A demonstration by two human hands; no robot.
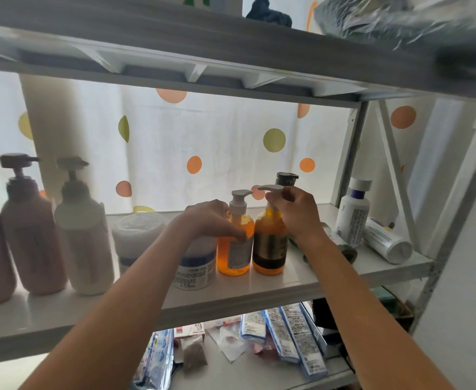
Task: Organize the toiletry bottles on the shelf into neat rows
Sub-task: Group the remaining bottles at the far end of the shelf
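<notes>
A: Where are the hands?

B: Both are on the middle shelf (301, 280), at the 2 orange pump bottles standing side by side, touching or nearly so. The left hand (211, 219) is wrapped around the lighter orange bottle (235, 249), fingers curled over its shoulder and label. The right hand (297, 212) is closed around the neck of the darker amber bottle (270, 249), just under its pump head, with fingers pinched there.

A: Are the 2 bottles upright?

B: Yes, both stand on the shelf, near its front edge, with pump spouts pointing right and left respectively.

A: What else is on that shelf?

B: At the far left, 2 pink pump bottles (31, 237) and a cream pump bottle (86, 243) stand in a row, blurred. Between them and the orange pair sits a white jar with a blue band (194, 268), partly hidden by the left forearm, and a pale tub (138, 235) behind it. A dark-capped bottle (286, 178) shows behind the right hand. To the right, a white bottle with a purple collar (353, 212) stands upright, and a white tube (387, 242) lies on its side just beside it.

A: And below?

B: The lower shelf holds loose packets (287, 330), blue and white ones among them.
</notes>
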